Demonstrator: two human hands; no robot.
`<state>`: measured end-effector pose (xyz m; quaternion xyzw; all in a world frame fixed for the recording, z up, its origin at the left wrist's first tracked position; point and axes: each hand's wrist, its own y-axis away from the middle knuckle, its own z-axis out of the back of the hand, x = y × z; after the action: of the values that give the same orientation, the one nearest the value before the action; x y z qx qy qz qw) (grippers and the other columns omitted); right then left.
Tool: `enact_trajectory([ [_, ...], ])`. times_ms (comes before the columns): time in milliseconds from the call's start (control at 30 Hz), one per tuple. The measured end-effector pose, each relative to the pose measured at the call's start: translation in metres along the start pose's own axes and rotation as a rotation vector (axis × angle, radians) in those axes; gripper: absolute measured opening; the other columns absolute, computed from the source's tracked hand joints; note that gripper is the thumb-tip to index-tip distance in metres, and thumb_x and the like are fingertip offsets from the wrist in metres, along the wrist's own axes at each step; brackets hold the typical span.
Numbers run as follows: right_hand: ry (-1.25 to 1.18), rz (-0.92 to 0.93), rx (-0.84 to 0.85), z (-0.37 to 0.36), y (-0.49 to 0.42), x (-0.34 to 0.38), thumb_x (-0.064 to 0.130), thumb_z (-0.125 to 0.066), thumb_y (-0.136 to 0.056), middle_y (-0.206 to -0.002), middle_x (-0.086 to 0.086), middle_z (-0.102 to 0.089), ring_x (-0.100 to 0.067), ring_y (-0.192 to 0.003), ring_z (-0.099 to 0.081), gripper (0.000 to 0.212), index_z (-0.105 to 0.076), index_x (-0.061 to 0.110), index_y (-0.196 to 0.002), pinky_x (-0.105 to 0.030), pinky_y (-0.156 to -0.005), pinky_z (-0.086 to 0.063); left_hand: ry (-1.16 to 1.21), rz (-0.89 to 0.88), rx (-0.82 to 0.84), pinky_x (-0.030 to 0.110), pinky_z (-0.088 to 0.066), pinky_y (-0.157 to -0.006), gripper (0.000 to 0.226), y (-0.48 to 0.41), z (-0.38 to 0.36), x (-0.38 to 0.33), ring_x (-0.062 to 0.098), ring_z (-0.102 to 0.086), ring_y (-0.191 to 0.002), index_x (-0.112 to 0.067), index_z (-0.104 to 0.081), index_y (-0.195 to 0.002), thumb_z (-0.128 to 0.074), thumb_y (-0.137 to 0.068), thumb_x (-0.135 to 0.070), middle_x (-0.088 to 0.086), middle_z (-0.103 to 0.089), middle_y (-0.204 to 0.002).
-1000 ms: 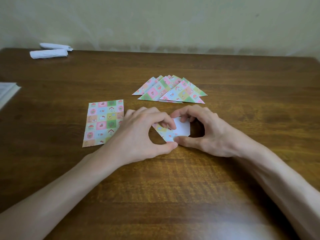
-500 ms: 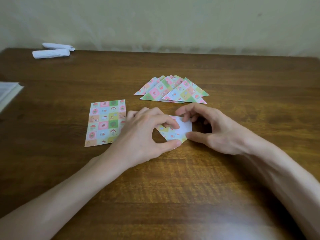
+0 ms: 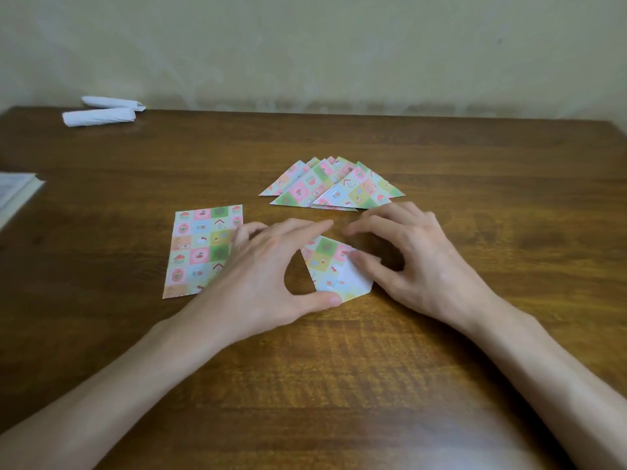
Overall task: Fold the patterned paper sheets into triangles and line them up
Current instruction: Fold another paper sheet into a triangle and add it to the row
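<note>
Half-folded sheet [image 3: 334, 269] lay on desk [image 3: 339, 385], near triangle pile [image 3: 332, 186]. Left hand [image 3: 264, 266] spread, thumb pinning its near corner; right hand [image 3: 417, 262] loosely arched, thumb pressing the flap. Advice: align edges first, then crease outward.

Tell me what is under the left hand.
The left hand covers the right edge of the flat sheet; its thumb presses the half-folded sheet. Whatever lies beneath the palm is hidden.

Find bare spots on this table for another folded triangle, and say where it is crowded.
Bare: right of the triangle pile to the table edge; between white rolls and that pile. Crowded: centre, left hand and right hand on the half-folded sheet, flat sheet beside.
</note>
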<state>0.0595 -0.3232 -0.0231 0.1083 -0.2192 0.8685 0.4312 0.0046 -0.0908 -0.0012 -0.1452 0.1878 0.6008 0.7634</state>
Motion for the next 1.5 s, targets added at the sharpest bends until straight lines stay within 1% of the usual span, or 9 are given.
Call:
enact_trajectory([
  [133,-0.024,0.025,0.065,0.001,0.000,0.002,0.064,-0.059,-0.093,-0.130,0.020,-0.056,-0.005,-0.131,-0.044,0.041,-0.066,0.041,-0.127,-0.038,-0.102,-0.037,0.135,-0.029,0.269,0.024,0.005,-0.123,0.115,-0.001,0.017,0.008,-0.017,0.011,-0.147,-0.064,0.007,-0.153,-0.082,-0.081,-0.050,-0.045,-0.019,-0.155],
  [233,-0.007,0.075,0.115,0.001,0.001,0.003,0.068,-0.060,-0.091,-0.137,0.019,-0.052,-0.005,-0.140,-0.037,0.043,-0.066,0.044,-0.127,-0.034,-0.104,-0.031,0.245,-0.086,0.387,0.032,-0.005,-0.126,0.116,-0.001,0.016,0.018,-0.008,0.005,-0.153,-0.069,0.014,-0.148,-0.080,-0.088,-0.035,-0.045,-0.021,-0.156],
  [333,0.027,0.119,0.090,0.001,0.003,0.004,0.070,-0.063,-0.089,-0.137,0.017,-0.056,-0.008,-0.143,-0.037,0.043,-0.070,0.038,-0.117,-0.040,-0.110,-0.032,0.309,-0.075,0.245,0.028,-0.019,-0.127,0.108,-0.005,0.010,0.025,-0.014,-0.017,-0.149,-0.060,-0.004,-0.157,-0.081,-0.088,-0.028,-0.039,-0.024,-0.160],
  [467,0.125,0.142,-0.007,0.005,0.003,0.010,0.068,-0.066,-0.087,-0.130,0.009,-0.058,-0.014,-0.136,-0.045,0.041,-0.070,0.029,-0.099,-0.043,-0.108,-0.035,0.322,0.084,-0.053,0.041,-0.034,-0.122,0.096,-0.006,0.010,0.028,-0.007,-0.037,-0.142,-0.052,-0.039,-0.152,-0.075,-0.064,-0.072,-0.034,-0.049,-0.144],
  [667,0.084,0.161,0.093,0.001,0.004,0.007,0.054,-0.058,-0.097,-0.150,0.012,-0.047,-0.013,-0.152,-0.028,0.042,-0.060,0.043,-0.138,-0.044,-0.113,-0.032,0.051,-0.030,-0.086,0.027,-0.027,-0.116,0.091,-0.002,0.002,0.024,-0.009,-0.028,-0.139,-0.043,-0.065,-0.133,-0.065,-0.056,-0.093,-0.033,-0.044,-0.137],
  [800,0.096,0.154,0.112,-0.002,0.005,0.007,0.059,-0.050,-0.098,-0.156,0.013,-0.045,-0.011,-0.157,-0.016,0.046,-0.060,0.042,-0.140,-0.042,-0.119,-0.025,0.085,-0.070,-0.116,0.036,-0.027,-0.121,0.073,-0.005,0.001,0.032,-0.005,-0.028,-0.143,-0.045,-0.070,-0.126,-0.061,-0.065,-0.082,-0.031,-0.049,-0.139],
  [1000,-0.037,0.118,0.120,-0.001,0.001,0.003,0.065,-0.062,-0.092,-0.132,0.022,-0.054,-0.004,-0.133,-0.041,0.039,-0.072,0.042,-0.122,-0.033,-0.104,-0.031,0.096,-0.132,-0.148,0.039,-0.036,-0.112,0.048,-0.005,-0.001,0.032,0.001,-0.041,-0.130,-0.050,-0.073,-0.113,-0.070,-0.070,-0.071,-0.027,-0.054,-0.123],
  [1233,-0.109,0.097,0.076,-0.006,-0.006,0.002,0.064,-0.060,-0.091,-0.115,0.019,-0.056,-0.010,-0.116,-0.050,0.034,-0.074,0.044,-0.115,-0.042,-0.102,-0.037,0.102,-0.146,-0.090,0.040,-0.034,-0.111,0.046,-0.006,0.000,0.031,-0.001,-0.043,-0.126,-0.052,-0.072,-0.110,-0.067,-0.069,-0.073,-0.029,-0.057,-0.117],
  [1500,-0.294,0.044,0.147,0.015,-0.005,-0.006,0.058,-0.078,-0.080,-0.133,0.019,-0.060,-0.003,-0.133,-0.048,0.043,-0.075,0.041,-0.119,-0.038,-0.113,-0.040,0.095,-0.122,-0.076,0.031,-0.029,-0.104,0.055,-0.004,0.000,0.031,-0.005,-0.043,-0.122,-0.054,-0.070,-0.115,-0.057,-0.068,-0.081,-0.032,-0.055,-0.117],
])
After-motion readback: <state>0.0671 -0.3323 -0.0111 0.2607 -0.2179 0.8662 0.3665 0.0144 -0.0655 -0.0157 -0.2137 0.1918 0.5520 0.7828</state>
